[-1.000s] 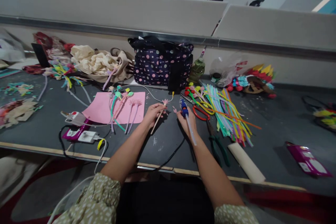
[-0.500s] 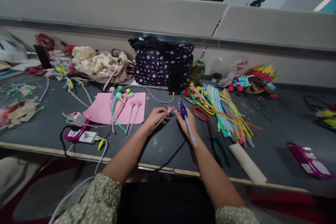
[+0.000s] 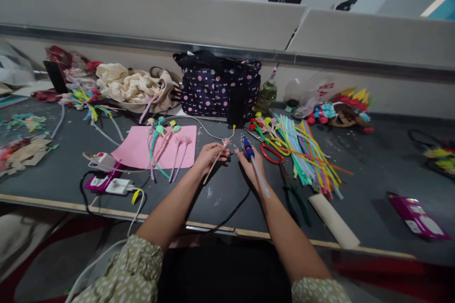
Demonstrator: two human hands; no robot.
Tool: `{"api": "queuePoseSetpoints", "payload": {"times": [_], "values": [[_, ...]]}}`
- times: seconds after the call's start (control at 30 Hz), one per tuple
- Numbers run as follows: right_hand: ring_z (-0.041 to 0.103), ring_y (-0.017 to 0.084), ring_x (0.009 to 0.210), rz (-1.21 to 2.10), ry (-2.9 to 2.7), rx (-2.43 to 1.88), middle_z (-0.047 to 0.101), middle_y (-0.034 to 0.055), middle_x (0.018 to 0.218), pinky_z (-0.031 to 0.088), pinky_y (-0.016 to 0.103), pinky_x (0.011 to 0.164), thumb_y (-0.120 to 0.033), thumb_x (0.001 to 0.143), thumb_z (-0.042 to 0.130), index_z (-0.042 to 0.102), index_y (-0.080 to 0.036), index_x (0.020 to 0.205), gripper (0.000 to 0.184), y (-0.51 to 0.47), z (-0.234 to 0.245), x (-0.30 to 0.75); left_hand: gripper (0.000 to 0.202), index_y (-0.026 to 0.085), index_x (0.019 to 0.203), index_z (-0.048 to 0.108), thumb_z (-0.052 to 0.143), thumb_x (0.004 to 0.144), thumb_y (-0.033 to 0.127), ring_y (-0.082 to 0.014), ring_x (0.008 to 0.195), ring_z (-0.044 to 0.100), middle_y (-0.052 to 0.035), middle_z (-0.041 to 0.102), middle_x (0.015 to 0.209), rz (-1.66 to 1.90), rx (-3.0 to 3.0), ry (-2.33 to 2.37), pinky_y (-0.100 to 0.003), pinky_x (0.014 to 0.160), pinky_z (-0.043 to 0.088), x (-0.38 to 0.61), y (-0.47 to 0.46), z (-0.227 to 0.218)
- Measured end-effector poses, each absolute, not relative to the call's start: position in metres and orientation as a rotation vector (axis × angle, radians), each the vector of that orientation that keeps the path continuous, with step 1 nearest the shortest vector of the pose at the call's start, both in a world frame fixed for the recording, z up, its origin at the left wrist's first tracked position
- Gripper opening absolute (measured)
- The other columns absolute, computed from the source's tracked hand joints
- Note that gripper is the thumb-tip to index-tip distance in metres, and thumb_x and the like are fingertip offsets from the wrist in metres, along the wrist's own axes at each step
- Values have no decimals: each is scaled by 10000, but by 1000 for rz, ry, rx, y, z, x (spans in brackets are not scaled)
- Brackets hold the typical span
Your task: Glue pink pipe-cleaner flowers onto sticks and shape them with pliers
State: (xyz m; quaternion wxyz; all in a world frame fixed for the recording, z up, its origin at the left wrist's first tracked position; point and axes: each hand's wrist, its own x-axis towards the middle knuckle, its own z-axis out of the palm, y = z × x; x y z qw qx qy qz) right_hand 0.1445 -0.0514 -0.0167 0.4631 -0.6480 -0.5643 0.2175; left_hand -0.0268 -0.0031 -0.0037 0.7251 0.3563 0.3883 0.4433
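Observation:
Between the fingers of my left hand [image 3: 210, 156] is a thin pale stick with a pink flower [image 3: 226, 142] at its top, tilted toward me. My right hand [image 3: 251, 165] is wrapped round a blue glue gun [image 3: 246, 145], and a clear glue stick [image 3: 261, 180] juts from its back. A small pink piece [image 3: 236, 149] shows at my right fingertips. The two hands are a little apart over the dark table. Left of them, several pipe-cleaner flowers [image 3: 179, 149] lie on a pink sheet [image 3: 138, 144].
Right of my hands lie red-handled scissors [image 3: 272, 154], green-handled pliers [image 3: 298, 199], a bundle of pipe cleaners [image 3: 302, 151] and a cream roll [image 3: 334, 221]. A dotted bag [image 3: 206, 85] stands behind. A purple power strip [image 3: 99, 182] with cables sits at left, and a purple packet [image 3: 417, 215] at far right.
My left hand has drawn slightly left and turned the stick, so the pink flower now stands clear of my right fingertips. The glue gun stays in my right hand.

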Motion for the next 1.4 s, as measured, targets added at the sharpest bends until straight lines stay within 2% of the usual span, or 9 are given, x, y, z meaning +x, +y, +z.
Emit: {"api": "queuePoseSetpoints", "payload": {"times": [0.27,0.43,0.53,0.8,0.93,1.03,1.1,1.23,1.4], "values": [[479,157,570,565,-1363,-1566,539,-23,648,382,274,578,-436,796,594,550,-219,785,222,-51,-19,144,87,93,759,637,684,722,156,-135,613,682,-87,710,741,1044,694,856,-225,566,568,-33,3,-4],[496,163,595,552,-1370,-1568,546,-19,660,397,282,607,-434,793,597,542,-219,774,222,-50,-19,145,151,95,769,632,726,679,170,-209,714,718,-152,725,932,898,735,907,-258,512,575,-29,0,-8],[512,166,610,549,-1375,-1580,556,-18,671,402,283,616,-432,799,594,540,-221,779,219,-51,-18,145,162,101,746,627,740,666,185,-219,743,720,-163,718,977,850,808,942,-258,509,574,-27,-3,-10],[550,175,599,561,-1345,-1556,581,-11,659,427,285,572,-436,795,598,559,-224,792,215,-50,-22,144,95,97,718,637,712,689,147,-211,751,723,-150,731,825,867,818,904,-269,610,592,-25,-4,-8],[600,176,581,797,-1137,-1472,635,12,690,452,267,492,-473,731,667,578,-209,796,287,-47,-24,141,29,93,754,640,655,732,105,-201,783,726,-142,738,848,887,662,746,-281,699,601,-29,-3,1],[651,190,622,1079,-979,-1335,680,41,759,461,248,453,-487,667,728,607,-189,811,352,-48,-18,136,22,105,774,633,611,770,100,-181,764,722,-117,737,833,895,604,652,-269,719,598,-31,-4,6],[669,195,660,1200,-931,-1244,681,30,741,468,236,459,-472,632,768,619,-189,805,363,-49,-13,134,31,110,786,626,599,777,96,-180,759,721,-107,735,820,891,604,605,-270,722,597,-30,-6,7],[656,162,651,1258,-820,-1161,674,-7,736,479,223,479,-384,567,832,625,-202,785,351,-50,-11,131,30,114,793,613,616,770,96,-181,768,719,-106,731,825,862,634,563,-275,734,594,-28,-9,6],[633,139,614,1249,-799,-1135,671,-16,721,466,222,489,-341,579,832,634,-195,771,312,-49,-15,134,87,112,785,607,682,753,144,-178,773,715,-107,724,827,860,678,583,-276,747,587,-26,-11,6]]}}
